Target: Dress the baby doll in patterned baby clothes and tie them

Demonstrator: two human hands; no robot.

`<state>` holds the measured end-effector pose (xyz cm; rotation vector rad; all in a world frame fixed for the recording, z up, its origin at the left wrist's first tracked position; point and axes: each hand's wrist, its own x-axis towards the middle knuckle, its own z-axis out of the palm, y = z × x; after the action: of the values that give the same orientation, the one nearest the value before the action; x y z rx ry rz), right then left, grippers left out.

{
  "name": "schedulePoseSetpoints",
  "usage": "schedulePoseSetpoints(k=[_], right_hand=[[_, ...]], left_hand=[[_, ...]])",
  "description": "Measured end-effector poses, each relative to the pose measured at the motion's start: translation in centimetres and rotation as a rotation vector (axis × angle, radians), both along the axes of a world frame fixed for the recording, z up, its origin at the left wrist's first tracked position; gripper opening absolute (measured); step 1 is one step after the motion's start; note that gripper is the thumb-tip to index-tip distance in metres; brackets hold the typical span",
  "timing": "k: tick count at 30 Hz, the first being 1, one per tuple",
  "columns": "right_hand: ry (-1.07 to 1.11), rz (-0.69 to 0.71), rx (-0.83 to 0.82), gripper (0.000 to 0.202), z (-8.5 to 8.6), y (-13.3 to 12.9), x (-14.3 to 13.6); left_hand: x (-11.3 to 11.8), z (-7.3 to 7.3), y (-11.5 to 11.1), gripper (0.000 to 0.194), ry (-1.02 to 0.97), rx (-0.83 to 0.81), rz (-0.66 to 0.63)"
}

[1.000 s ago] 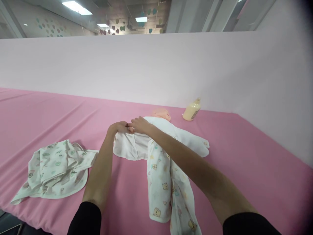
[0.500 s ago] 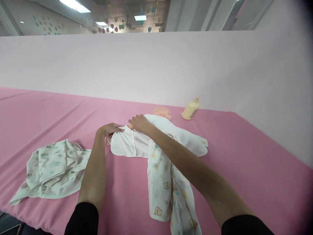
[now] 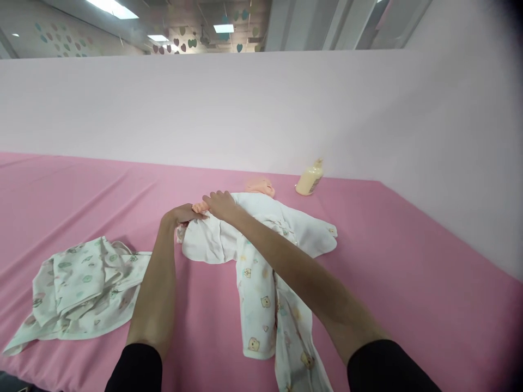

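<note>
A baby doll lies on the pink-covered surface, its head (image 3: 260, 187) toward the back wall. A white baby outfit with bear prints (image 3: 257, 305) is spread around the doll, its legs hanging toward me and the pale inner side of the cloth showing at the left. My left hand (image 3: 183, 214) is closed at the left part of the outfit, thumb on top and fingers mostly hidden underneath. Right beside it the small doll hand (image 3: 200, 207) shows between my two hands. My right hand (image 3: 220, 205) is closed around the doll's arm, which its fingers largely cover.
A pale yellow pump bottle (image 3: 309, 178) leans near the back wall, right of the doll's head. Crumpled printed baby clothing (image 3: 85, 288) lies at the left. The pink sheet (image 3: 388, 272) ends at a white padded wall (image 3: 204, 114).
The doll's hand has moved left toward my left hand and shows more. My right hand has shifted slightly left with it. The whole view has turned a little.
</note>
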<state>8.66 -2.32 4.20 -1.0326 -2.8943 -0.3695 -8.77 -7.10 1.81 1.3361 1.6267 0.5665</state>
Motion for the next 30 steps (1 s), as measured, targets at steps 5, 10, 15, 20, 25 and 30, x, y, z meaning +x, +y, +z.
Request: schedulePoseSetpoints(k=[5,10,15,20,25,30], right_hand=[[0.089,-0.006,-0.035,0.038,0.0,-0.2,0.4],[0.375,-0.01,-0.104,0.05,0.7,-0.4,4.7],[0.69,-0.396,-0.139,0.034,0.5,0.9,17.1],[0.633,-1.047,-0.258,0.051,-2.5,2.0,30.1],[0.605,-1.11,-0.479,0.063,-5.1,2.4,33.6],[0.882,-1.003,-0.567,0.042,-5.9,3.2,34.1]], left_hand=[[0.2,0.7,-1.0,0.046,-0.189,0.029,-0.006],[-0.9,1.1,-1.2,0.032,-0.134,0.021,0.016],[-1.9,1.7,-0.9,0.028,0.049,-0.026,0.135],[0.5,4.9,0.0,0.039,0.248,0.156,0.258],[10.1,8.6,-0.1,0.038,0.304,0.533,0.079],[20.0,8.0,1.0,0.033,0.403,0.601,-0.309]])
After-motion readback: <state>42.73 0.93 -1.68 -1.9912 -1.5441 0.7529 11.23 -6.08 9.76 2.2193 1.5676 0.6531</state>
